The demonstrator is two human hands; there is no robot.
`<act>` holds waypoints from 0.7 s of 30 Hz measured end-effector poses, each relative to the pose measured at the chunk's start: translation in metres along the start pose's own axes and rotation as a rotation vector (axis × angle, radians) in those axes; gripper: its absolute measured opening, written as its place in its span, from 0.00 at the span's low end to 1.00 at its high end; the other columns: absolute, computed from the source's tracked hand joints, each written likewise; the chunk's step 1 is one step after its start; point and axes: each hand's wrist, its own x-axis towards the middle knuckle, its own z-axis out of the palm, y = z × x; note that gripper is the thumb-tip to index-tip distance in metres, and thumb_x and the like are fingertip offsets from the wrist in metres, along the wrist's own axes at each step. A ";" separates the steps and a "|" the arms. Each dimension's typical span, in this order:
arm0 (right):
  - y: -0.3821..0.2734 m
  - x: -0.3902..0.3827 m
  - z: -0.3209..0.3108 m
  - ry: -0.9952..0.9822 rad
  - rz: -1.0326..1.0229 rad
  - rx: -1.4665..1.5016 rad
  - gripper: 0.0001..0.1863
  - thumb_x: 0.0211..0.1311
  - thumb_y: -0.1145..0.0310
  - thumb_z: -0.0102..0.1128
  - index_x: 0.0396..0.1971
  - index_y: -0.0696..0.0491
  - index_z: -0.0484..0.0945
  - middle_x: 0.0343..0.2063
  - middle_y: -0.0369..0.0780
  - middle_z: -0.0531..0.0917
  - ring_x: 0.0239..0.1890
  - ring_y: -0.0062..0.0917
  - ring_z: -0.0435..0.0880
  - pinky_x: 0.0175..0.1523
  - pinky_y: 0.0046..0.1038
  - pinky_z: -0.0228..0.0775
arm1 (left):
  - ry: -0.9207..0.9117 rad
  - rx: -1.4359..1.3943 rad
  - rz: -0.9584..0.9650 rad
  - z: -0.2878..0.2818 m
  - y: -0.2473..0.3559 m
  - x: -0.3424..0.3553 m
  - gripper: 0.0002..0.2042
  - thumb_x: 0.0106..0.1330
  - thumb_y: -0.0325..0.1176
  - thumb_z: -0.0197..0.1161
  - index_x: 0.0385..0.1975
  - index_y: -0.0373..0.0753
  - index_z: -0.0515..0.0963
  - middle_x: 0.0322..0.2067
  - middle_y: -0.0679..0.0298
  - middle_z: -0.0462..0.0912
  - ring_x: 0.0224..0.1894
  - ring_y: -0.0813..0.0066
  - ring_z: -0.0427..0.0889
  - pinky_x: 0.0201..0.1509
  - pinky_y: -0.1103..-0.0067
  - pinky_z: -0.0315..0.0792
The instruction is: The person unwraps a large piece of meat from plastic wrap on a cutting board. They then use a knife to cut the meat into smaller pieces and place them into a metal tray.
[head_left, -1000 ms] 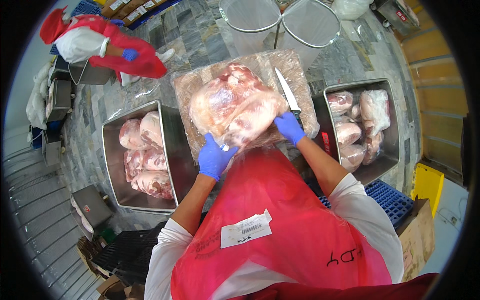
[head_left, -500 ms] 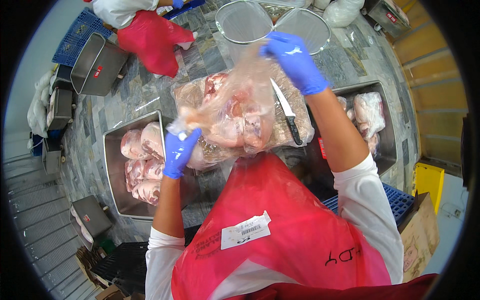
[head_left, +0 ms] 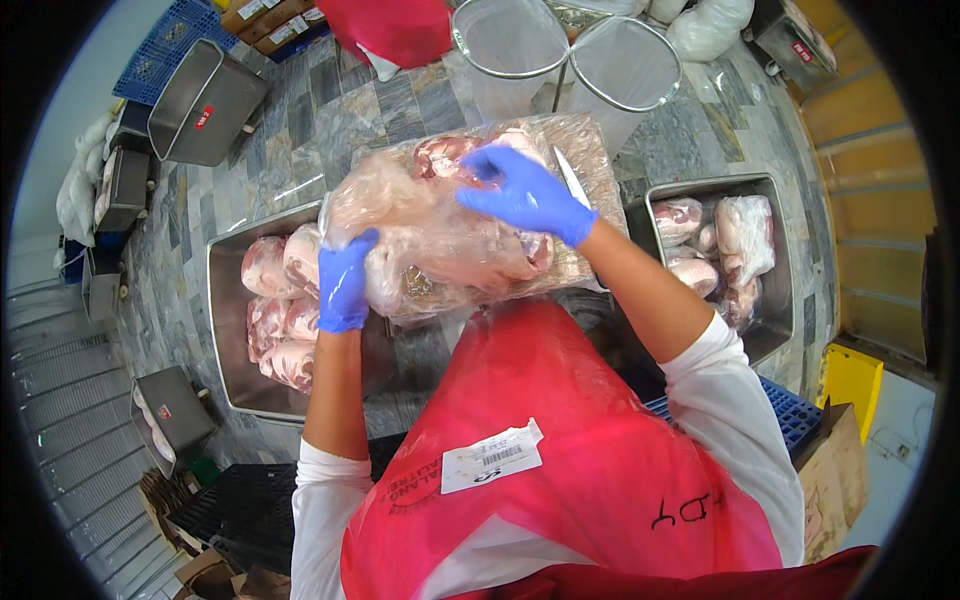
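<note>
The large piece of meat [head_left: 440, 157] lies on the plastic-covered worktop [head_left: 592, 150], between the two hands and partly beneath a loose plastic sheet [head_left: 375, 195]. From the left hand [head_left: 345, 285], the meat lies to the right and far side; this hand is at the near left of the sheet and appears to grasp its edge, with the thumb on top. The right hand [head_left: 525, 195] is the nearer one to the meat: it is above it, reaching from the right, with fingers pointing left. I cannot tell if these fingers pinch the plastic or only pass over it. The long axis of the meat is not clear, because the sheet hides much of its outline; the sheet spreads from left to right. The knife [head_left: 572, 178] lies just to the right of the right hand, its blade tip toward the far side.
</note>
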 end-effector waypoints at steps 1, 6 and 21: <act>0.026 -0.020 0.012 -0.016 0.092 -0.070 0.37 0.57 0.49 0.76 0.59 0.58 0.77 0.53 0.46 0.82 0.55 0.33 0.82 0.60 0.35 0.75 | 0.006 -0.110 -0.040 -0.001 -0.002 -0.007 0.24 0.67 0.25 0.63 0.64 0.32 0.73 0.53 0.55 0.83 0.51 0.64 0.85 0.54 0.70 0.81; 0.032 -0.077 0.070 -0.052 0.048 -0.594 0.49 0.45 0.49 0.81 0.65 0.60 0.72 0.53 0.52 0.78 0.57 0.44 0.78 0.62 0.40 0.72 | -0.010 -0.281 -0.131 0.018 0.019 -0.035 0.24 0.65 0.24 0.66 0.62 0.29 0.75 0.52 0.55 0.83 0.50 0.64 0.85 0.54 0.71 0.81; 0.099 -0.046 0.069 0.365 0.269 0.348 0.03 0.59 0.75 0.58 0.25 0.56 0.78 0.19 0.40 0.77 0.25 0.19 0.74 0.32 0.30 0.70 | -0.007 -0.180 0.019 0.030 0.052 -0.056 0.25 0.63 0.22 0.67 0.63 0.31 0.75 0.55 0.56 0.83 0.56 0.66 0.82 0.59 0.71 0.77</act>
